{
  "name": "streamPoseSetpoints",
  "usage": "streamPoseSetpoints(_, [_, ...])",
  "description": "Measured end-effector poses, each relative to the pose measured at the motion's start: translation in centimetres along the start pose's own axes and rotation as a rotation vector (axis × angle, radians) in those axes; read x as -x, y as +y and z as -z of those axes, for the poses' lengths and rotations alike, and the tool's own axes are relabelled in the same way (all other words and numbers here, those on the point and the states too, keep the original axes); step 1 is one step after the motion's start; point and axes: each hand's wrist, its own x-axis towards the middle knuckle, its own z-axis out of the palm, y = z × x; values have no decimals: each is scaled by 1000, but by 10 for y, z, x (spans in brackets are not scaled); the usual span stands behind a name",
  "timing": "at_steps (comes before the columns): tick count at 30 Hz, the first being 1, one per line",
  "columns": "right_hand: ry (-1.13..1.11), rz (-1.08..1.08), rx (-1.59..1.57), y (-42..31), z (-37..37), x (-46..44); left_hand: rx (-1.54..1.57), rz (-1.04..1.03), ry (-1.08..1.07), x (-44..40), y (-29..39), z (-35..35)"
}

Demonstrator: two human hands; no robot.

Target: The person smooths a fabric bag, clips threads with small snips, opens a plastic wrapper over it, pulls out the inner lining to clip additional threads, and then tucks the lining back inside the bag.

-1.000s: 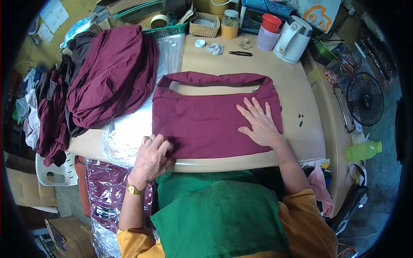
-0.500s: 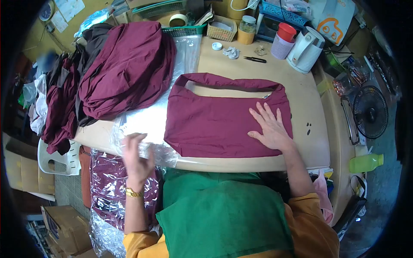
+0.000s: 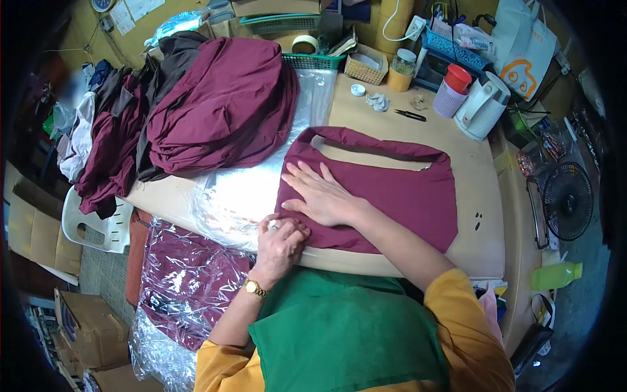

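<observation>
A maroon cloth bag (image 3: 392, 202) lies flat on the tan table, its strap looped at the far side and a small metallic piece near the strap's right end. My right hand (image 3: 320, 196) rests palm down with fingers spread on the bag's left part. At the bag's lower left corner, my left hand (image 3: 282, 240) has its fingers curled together at the cloth's edge; what they pinch is too small to make out. Clear plastic sheets (image 3: 225, 202) lie just left of the bag, partly beside my left hand.
A large maroon cloth pile (image 3: 222, 104) covers the table's left side. Along the back stand a kettle (image 3: 482, 108), a red cup (image 3: 457, 78), a jar (image 3: 401, 68) and a basket (image 3: 366, 68). A black pen-like tool (image 3: 410, 115) lies before them. Plastic-wrapped maroon cloth (image 3: 189, 274) sits lower left.
My right hand has moved from the bag's right part to its left part. My left hand lifted off the lower left corner, then came back to it. The view has shifted.
</observation>
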Motion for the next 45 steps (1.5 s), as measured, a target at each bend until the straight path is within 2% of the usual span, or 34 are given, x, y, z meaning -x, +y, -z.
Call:
streamPoseSetpoints(4, [183,15,179,32,-24,-53,58,8,-35,12,-4,-8])
streamPoseSetpoints(5, [183,19,184,36,-28,-56,57,9,-29,14,-4,-8])
streamPoseSetpoints(7, [33,-172,100,27,-18,-56,96,48,-73,10,-2,-2])
streamPoseSetpoints(8, [236,-113,82,34,-31,-56,123,35,-179,11,-3,8])
streamPoseSetpoints(9, [241,-112,85,34,-20,-56,120,30,-176,3,6,25])
streamPoseSetpoints(11, [274,-91,-100,36,16,-61,194,321,-87,-13,19,49])
streamPoseSetpoints(12, [584,-23,-130,45,16,-67,86,386,-27,-12,7,45])
streamPoseSetpoints(13, [738,-19,-34,45,27,-69,107,435,36,-15,-9,39])
streamPoseSetpoints(15, [1011,-87,208,49,37,-80,235,653,-32,-24,-23,29])
streamPoseSetpoints(16, [1019,-79,212,58,34,-88,233,647,-23,-29,-24,27])
streamPoseSetpoints(19, [1025,-10,381,94,21,-109,174,599,18,-45,-20,15])
streamPoseSetpoints(21, [536,-148,300,106,24,-112,340,637,-92,-35,-19,3])
streamPoseSetpoints(22, [539,-146,303,104,31,-114,347,540,-26,-27,-16,-3])
streamPoseSetpoints(23, [554,-83,299,102,37,-116,346,537,-25,-20,-17,-5])
streamPoseSetpoints(25, [561,-27,287,95,38,-116,547,579,10,-15,-11,5])
streamPoseSetpoints(26, [541,-30,275,90,37,-117,467,575,19,-15,-12,12])
streamPoseSetpoints(27, [521,-35,262,86,36,-117,255,733,-148,-21,-9,27])
streamPoseSetpoints(28, [636,-13,299,79,35,-113,107,638,-109,-22,-7,35])
streamPoseSetpoints(29, [638,-22,302,73,35,-107,-37,539,-67,-24,-4,40])
streamPoseSetpoints(30, [713,19,242,60,38,-97,-31,535,-73,-30,6,46])
streamPoseSetpoints(31, [786,62,179,47,39,-84,-11,381,-111,-38,20,50])
streamPoseSetpoints(32, [723,19,116,34,39,-70,8,227,-146,-43,33,48])
streamPoseSetpoints(33, [708,21,61,22,37,-55,18,161,-296,-43,44,37])
streamPoseSetpoints(35, [583,-51,55,-6,28,-9,-113,79,-452,-33,46,9])
streamPoseSetpoints(38, [339,-155,215,-26,29,72,-252,192,-424,-21,23,-11])
streamPoseSetpoints(39, [342,-169,222,-21,27,95,-230,217,-486,-25,22,-6])
streamPoseSetpoints(41, [281,-488,375,-10,22,137,-242,269,-524,-26,19,-4])
streamPoseSetpoints(43, [308,-570,359,21,10,166,-252,310,-590,-34,15,1])
streamPoseSetpoints(45, [341,-659,336,31,5,182,-226,387,-761,-56,21,13])
